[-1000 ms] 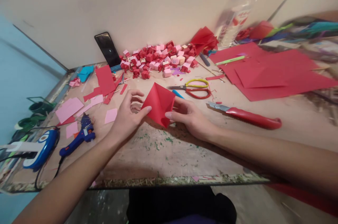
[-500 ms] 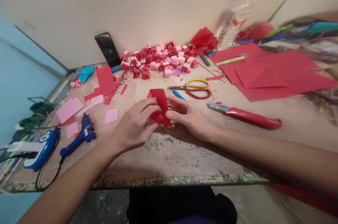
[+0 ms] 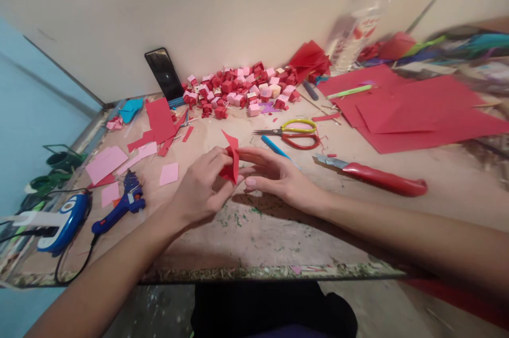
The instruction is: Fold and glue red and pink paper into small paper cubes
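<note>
A piece of red paper, folded and seen nearly edge-on, is held above the middle of the table. My left hand grips it between thumb and curled fingers from the left. My right hand has its fingers stretched out, their tips against the paper's right side, and its thumb stands apart from it. Just beyond the right hand lies a blue pen-like stick, partly hidden by the fingers. Behind that are scissors with one yellow and one red handle.
A red-handled cutter knife lies right, below red paper sheets. Small pink and red paper cubes are heaped at the back, beside a leaning phone and a bottle. Left are a blue glue gun and pink paper squares.
The red paper has turned from showing its broad face to nearly edge-on and shifted slightly left. My right thumb has come off it.
</note>
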The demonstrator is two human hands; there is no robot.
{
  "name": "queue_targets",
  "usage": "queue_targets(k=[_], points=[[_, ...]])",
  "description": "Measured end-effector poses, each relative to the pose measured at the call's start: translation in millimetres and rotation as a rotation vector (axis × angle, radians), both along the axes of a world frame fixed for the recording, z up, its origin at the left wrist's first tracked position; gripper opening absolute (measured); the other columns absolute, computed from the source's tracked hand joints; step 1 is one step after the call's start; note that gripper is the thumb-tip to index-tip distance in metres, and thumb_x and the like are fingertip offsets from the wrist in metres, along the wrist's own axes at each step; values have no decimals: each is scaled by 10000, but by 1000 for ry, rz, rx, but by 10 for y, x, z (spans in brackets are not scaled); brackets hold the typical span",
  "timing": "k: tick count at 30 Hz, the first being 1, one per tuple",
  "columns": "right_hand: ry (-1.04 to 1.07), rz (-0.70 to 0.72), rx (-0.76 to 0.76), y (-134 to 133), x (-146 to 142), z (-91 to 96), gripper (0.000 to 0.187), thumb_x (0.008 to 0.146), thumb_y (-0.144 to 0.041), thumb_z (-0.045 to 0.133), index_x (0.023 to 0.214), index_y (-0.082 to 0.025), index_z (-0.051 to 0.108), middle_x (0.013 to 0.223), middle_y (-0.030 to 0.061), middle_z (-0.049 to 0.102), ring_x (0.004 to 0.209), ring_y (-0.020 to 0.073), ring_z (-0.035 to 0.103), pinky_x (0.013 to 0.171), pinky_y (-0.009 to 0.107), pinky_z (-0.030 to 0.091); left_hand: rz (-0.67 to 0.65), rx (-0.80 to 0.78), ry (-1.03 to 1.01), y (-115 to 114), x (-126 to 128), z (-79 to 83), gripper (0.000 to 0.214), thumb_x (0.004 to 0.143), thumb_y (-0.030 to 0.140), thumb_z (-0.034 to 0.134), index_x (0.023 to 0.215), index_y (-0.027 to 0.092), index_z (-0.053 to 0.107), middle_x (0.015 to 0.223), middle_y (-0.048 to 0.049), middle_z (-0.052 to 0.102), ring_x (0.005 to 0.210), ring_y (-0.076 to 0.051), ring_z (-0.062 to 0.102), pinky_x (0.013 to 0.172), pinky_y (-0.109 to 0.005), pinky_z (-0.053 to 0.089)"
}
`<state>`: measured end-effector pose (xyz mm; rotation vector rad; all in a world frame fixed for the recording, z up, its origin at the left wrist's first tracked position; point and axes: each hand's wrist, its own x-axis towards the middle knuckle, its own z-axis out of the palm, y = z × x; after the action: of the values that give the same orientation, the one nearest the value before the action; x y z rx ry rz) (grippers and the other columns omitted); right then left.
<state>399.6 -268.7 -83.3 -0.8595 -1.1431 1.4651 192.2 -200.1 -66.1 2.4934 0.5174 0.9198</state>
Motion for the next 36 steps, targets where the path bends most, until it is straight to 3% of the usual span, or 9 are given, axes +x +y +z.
queue_targets(k=[6, 11, 15, 18, 22, 25, 30, 33, 36], points=[[-10, -3, -41, -2, -4, -18, 640, 869, -311, 859, 1457, -323, 608, 1614, 84, 560, 1310, 297, 671, 1004, 478, 628, -66, -104, -55, -23, 5, 6, 93, 1026, 245, 589, 1103, 216, 632, 1157, -98, 685, 1080, -241, 664, 952, -391, 520], [-168, -100, 45, -4, 1, -12, 471, 808, -363, 906, 1229, -231, 742, 1305, 82, 749, 1209, 305, 696, 1071, 496, 577, -88, -236, -88, -32, -10, -13, 82, 1044, 264, 569, 1059, 231, 642, 1134, -74, 725, 1078, -226, 683, 980, -374, 516], [-171, -64, -9, -22, -18, 21, 360, 809, -429, 894, 1063, -218, 751, 974, 36, 787, 892, 247, 733, 865, 456, 645, 15, -294, -85, -16, -1, -42, 140, 1056, 327, 583, 1004, 232, 671, 1033, -46, 742, 983, -204, 689, 916, -339, 519], [-193, -55, -28, -25, -24, 40, 302, 806, -442, 896, 953, -223, 748, 860, 21, 761, 779, 221, 694, 791, 429, 634, 68, -247, -118, 2, 14, -58, 155, 1042, 335, 621, 943, 229, 677, 962, -27, 717, 912, -187, 661, 874, -328, 512], [-247, -66, -56, -18, -7, 39, 320, 801, -497, 886, 888, -223, 747, 770, 15, 714, 662, 186, 608, 640, 359, 560, 153, -108, -157, 22, 31, -64, 97, 1005, 275, 687, 919, 231, 695, 1043, -29, 658, 1015, -191, 629, 959, -350, 503], [-269, -76, -81, -23, 4, 39, 349, 826, -550, 853, 823, -226, 724, 668, 9, 643, 574, 161, 522, 534, 316, 464, 224, -115, -149, 28, 35, -69, 115, 988, 285, 709, 888, 229, 707, 1157, -46, 624, 1103, -212, 611, 1004, -376, 504], [-249, -117, -94, -36, 6, 57, 366, 848, -547, 826, 797, -203, 715, 640, 3, 592, 547, 135, 467, 509, 283, 386, 215, -393, -200, 34, 41, -71, 215, 885, 348, 824, 1022, 244, 695, 1255, -55, 643, 992, -194, 646, 849, -329, 555], [-220, -127, -112, -36, 0, 48, 348, 861, -540, 809, 847, -199, 743, 667, 15, 615, 569, 147, 496, 517, 289, 405, 180, -644, -242, 35, 56, -60, 438, 782, 347, 908, 1152, 268, 685, 1078, -22, 684, 856, -167, 651, 762, -297, 559], [-222, -141, -125, -33, -6, 29, 340, 878, -538, 793, 864, -201, 752, 666, 15, 626, 556, 148, 501, 506, 295, 408, 123, -841, -219, 33, 76, -59, 320, 774, 344, 908, 1022, 224, 745, 889, -10, 720, 750, -153, 653, 684, -270, 534]])
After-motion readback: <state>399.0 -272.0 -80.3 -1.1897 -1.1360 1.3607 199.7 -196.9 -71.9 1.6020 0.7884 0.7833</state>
